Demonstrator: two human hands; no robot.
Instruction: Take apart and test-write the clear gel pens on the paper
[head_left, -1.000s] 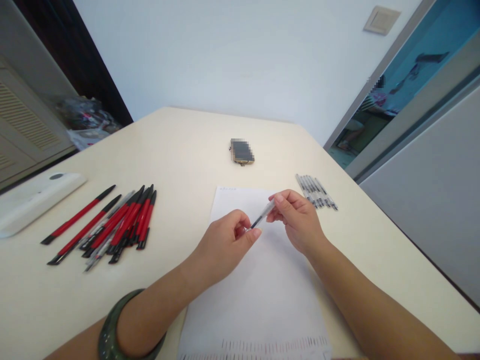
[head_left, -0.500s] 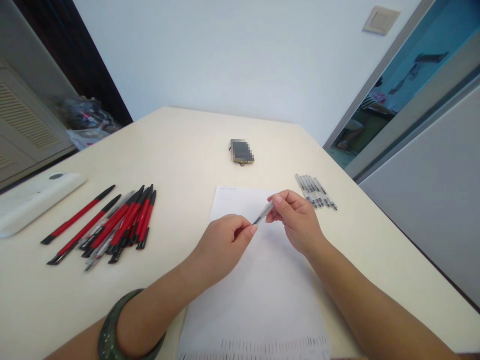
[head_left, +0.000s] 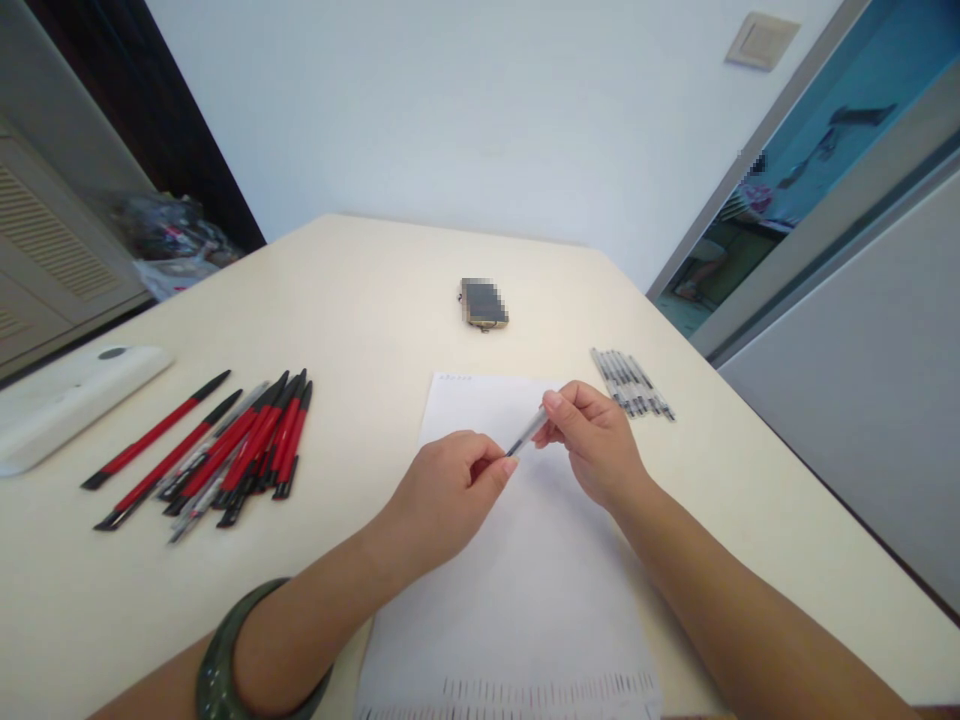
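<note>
Over the upper part of a white sheet of paper [head_left: 525, 560], a clear pen with a dark section [head_left: 526, 431] is held at a slant between both hands. The thumb and fingers of my left hand [head_left: 457, 485] pinch its lower end. My right hand [head_left: 592, 430] is closed around its upper end, whose tip the fingers hide. Rows of short pen strokes run along the paper's near edge. Just beyond my right hand, several clear pens [head_left: 632, 383] lie side by side. To the left is a pile of red and black pens [head_left: 240, 445], with some clear ones among them.
On the table [head_left: 375, 300], a small dark blurred object [head_left: 484, 304] lies near the back. A long white device [head_left: 75, 405] lies at the left edge. A wall [head_left: 450, 110] rises behind, and a person [head_left: 709, 262] is partly visible through the doorway.
My left hand has shifted very slightly down and right along with the pen's lower end. Both hands keep their hold, and the other pens lie unchanged.
</note>
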